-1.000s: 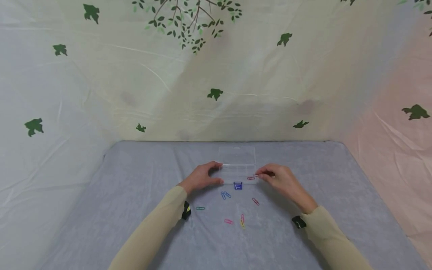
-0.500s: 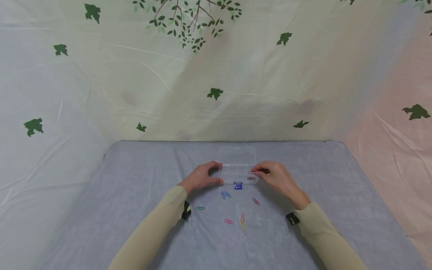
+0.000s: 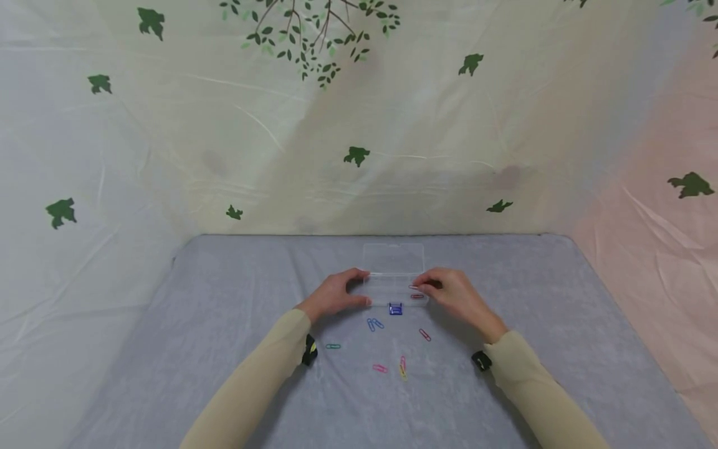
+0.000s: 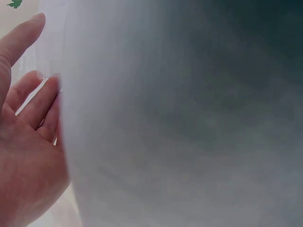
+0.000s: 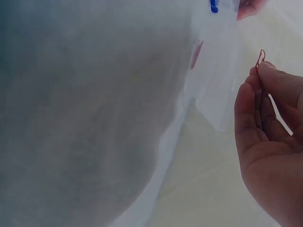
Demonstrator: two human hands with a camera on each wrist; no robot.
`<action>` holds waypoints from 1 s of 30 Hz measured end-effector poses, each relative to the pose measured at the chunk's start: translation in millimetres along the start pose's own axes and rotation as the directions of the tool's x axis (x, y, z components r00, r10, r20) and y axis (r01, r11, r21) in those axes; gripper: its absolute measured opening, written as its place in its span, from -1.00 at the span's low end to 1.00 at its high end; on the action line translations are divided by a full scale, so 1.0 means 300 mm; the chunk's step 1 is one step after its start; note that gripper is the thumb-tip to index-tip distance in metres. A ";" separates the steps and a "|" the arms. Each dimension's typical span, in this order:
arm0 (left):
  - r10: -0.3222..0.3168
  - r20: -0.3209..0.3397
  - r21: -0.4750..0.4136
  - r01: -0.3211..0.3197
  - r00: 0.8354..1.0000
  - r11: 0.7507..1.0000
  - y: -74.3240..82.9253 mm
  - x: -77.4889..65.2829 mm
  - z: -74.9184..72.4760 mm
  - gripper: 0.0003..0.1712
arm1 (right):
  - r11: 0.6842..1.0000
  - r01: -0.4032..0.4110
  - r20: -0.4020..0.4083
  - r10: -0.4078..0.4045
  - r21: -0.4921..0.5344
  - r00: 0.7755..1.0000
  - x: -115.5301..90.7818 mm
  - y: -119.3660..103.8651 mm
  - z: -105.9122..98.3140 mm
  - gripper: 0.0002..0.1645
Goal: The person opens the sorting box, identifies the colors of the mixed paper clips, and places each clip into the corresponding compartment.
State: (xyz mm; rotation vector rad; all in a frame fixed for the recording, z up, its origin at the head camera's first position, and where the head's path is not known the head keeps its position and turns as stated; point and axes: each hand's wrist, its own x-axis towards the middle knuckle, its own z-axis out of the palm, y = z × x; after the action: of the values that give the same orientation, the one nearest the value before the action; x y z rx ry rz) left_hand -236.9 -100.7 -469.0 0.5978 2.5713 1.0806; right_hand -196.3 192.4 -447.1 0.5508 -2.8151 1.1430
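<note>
A clear plastic box (image 3: pixel 387 288) with dividers stands on the table, its transparent lid (image 3: pixel 394 257) tipped back behind it. My left hand (image 3: pixel 334 292) grips the left end, thumb at the near side and fingers at the far side; the left wrist view shows this hand (image 4: pixel 31 137) partly cut off. Over the right end, my right hand (image 3: pixel 455 293) pinches a red paper clip (image 5: pixel 261 56) between thumb and fingertips, its loop sticking out. Another red paper clip (image 3: pixel 417 297) lies in the box's right front part. A blue latch (image 3: pixel 396 308) juts from the box's front.
In front of the box lie blue paper clips (image 3: pixel 375 324), a red paper clip (image 3: pixel 425 335), a green paper clip (image 3: pixel 333 346), a pink paper clip (image 3: pixel 380 368), and another pink one touching a yellow paper clip (image 3: pixel 403 373). Grey cloth (image 3: pixel 224 374) covers the table; a fabric wall (image 3: pixel 280 187) rises behind.
My right hand has moved left from beside the box's right edge to over its right compartments, carrying the pinched paper clip. The left hand and box have stayed put.
</note>
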 end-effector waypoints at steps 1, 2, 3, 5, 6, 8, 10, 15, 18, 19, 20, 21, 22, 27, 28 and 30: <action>-0.001 0.002 -0.001 0.001 1.000 1.000 -0.001 0.001 -0.001 -0.25 | 1.000 -0.006 0.005 0.006 -0.005 1.000 0.002 0.001 0.002 -0.85; -0.001 0.002 -0.002 0.001 1.000 1.000 -0.001 0.001 -0.001 -0.25 | 1.000 -0.009 0.009 0.009 -0.007 1.000 0.004 0.001 0.004 -0.85; 0.000 0.003 -0.003 0.000 1.000 1.000 -0.002 0.001 -0.002 -0.26 | 1.000 -0.013 0.013 0.014 -0.009 1.000 0.006 0.002 0.006 -0.85; -0.003 0.009 0.000 0.003 1.000 1.000 -0.003 0.003 -0.004 -0.25 | 1.000 -0.020 0.023 0.021 -0.015 1.000 0.009 0.003 0.009 -0.85; -0.002 0.010 0.000 0.002 1.000 1.000 -0.004 0.004 -0.004 -0.25 | 1.000 -0.024 0.027 0.024 -0.020 0.999 0.011 0.004 0.011 -0.84; -0.003 0.013 -0.001 0.003 1.000 1.000 -0.005 0.005 -0.005 -0.26 | 0.999 -0.027 0.038 0.028 -0.026 0.999 0.013 0.005 0.013 -0.84; -0.009 0.016 -0.003 0.009 1.000 1.000 -0.005 0.007 -0.006 -0.25 | 0.999 -0.038 0.050 0.040 -0.032 0.998 0.016 0.005 0.014 -0.84; -0.014 0.016 -0.007 0.014 1.000 1.000 -0.004 0.009 -0.009 -0.25 | 0.998 -0.047 0.075 0.050 -0.045 0.996 0.022 0.001 0.018 -0.86; -0.015 0.017 -0.003 0.016 1.000 1.000 -0.002 0.010 -0.010 -0.25 | 0.997 -0.038 0.079 0.043 -0.066 0.996 0.026 0.000 0.020 -0.88; -0.017 0.018 -0.002 0.017 1.000 1.000 -0.001 0.010 -0.010 -0.25 | 0.997 -0.040 0.081 0.045 -0.073 0.996 0.027 -0.001 0.020 -0.89; -0.019 0.020 -0.001 0.019 1.000 1.000 -0.001 0.009 -0.011 -0.25 | 0.996 -0.040 0.083 0.046 -0.079 0.996 0.028 -0.001 0.021 -0.91; -0.018 0.020 0.002 0.018 1.000 1.000 0.000 0.009 -0.011 -0.25 | 0.996 -0.043 0.086 0.050 -0.084 0.995 0.029 -0.003 0.020 -0.91; -0.021 0.022 0.003 0.021 1.000 1.000 0.000 0.009 -0.012 -0.24 | 0.995 -0.046 0.090 0.054 -0.088 0.994 0.031 -0.004 0.020 -0.92; -0.017 0.020 0.000 0.017 1.000 1.000 0.001 0.007 -0.013 -0.24 | 0.992 -0.054 0.107 0.066 -0.113 0.992 0.033 -0.005 0.022 -0.91; -0.014 0.018 -0.002 0.014 1.000 1.000 0.001 0.006 -0.013 -0.24 | 0.992 -0.055 0.109 0.068 -0.117 0.992 0.033 -0.005 0.022 -0.91; -0.013 0.017 -0.006 0.013 1.000 1.000 0.003 0.005 -0.013 -0.24 | 0.991 -0.052 0.111 0.066 -0.122 0.992 0.032 -0.003 0.022 -0.91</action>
State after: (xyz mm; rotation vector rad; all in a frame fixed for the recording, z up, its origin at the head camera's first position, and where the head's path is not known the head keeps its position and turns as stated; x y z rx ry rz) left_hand -239.5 -101.9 -465.8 0.5861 2.5528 1.0737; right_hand -204.4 184.2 -449.5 0.5442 -2.9917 0.9745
